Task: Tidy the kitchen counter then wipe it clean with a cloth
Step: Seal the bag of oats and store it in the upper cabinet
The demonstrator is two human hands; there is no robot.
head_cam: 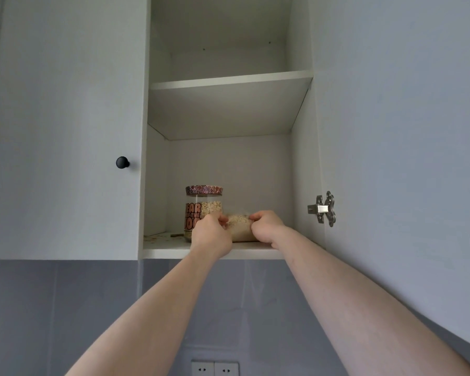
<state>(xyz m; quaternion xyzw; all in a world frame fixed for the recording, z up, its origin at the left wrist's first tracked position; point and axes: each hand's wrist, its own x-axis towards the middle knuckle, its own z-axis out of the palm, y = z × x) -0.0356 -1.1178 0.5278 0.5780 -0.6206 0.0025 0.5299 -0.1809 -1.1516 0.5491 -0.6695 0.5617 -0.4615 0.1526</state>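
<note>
I am looking up into an open wall cupboard. On its bottom shelf (171, 252) sits a clear bag of oats (239, 229). My left hand (210, 234) grips the bag's left side and my right hand (267, 226) grips its right side, fingers curled over the top. Just behind and left of the bag stands a glass jar of oats (202, 206) with a patterned lid and orange lettering; my left hand hides its lower part. The counter and any cloth are out of view.
An upper shelf (231, 80) divides the cupboard. The open door (407, 131) with its metal hinge (324, 208) hangs at the right. A closed door with a black knob (122, 162) is at the left. Crumbs lie on the shelf's left part. Wall sockets (215, 368) sit below.
</note>
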